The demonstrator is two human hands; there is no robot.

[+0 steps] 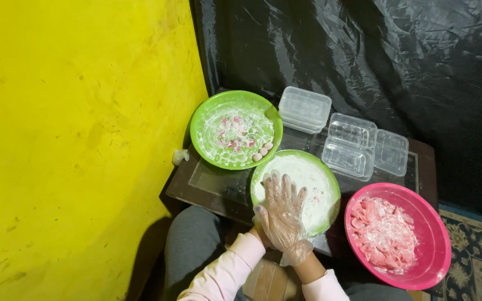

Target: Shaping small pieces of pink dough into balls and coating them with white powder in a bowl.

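My two hands, both in thin clear plastic gloves, lie pressed flat together with fingers pointing away from me, over the near edge of a green plate (pixel 330 187) covered in white flour. My right hand (pixel 284 214) lies on top. My left hand (pixel 259 226) shows only at its edge beneath it. Anything between the palms is hidden. A second green plate (pixel 205 120) stands further back, floured, with pink bits and three small pale balls (pixel 263 151) at its near rim. A pink bowl (pixel 439 234) at my right holds pink and white pieces.
Several clear plastic lidded boxes (pixel 350 146) and a stack of them (pixel 304 108) lie behind the plates on a small dark table (pixel 207 187). A yellow wall is at the left, black plastic sheeting behind. A patterned rug (pixel 475 262) lies at the right.
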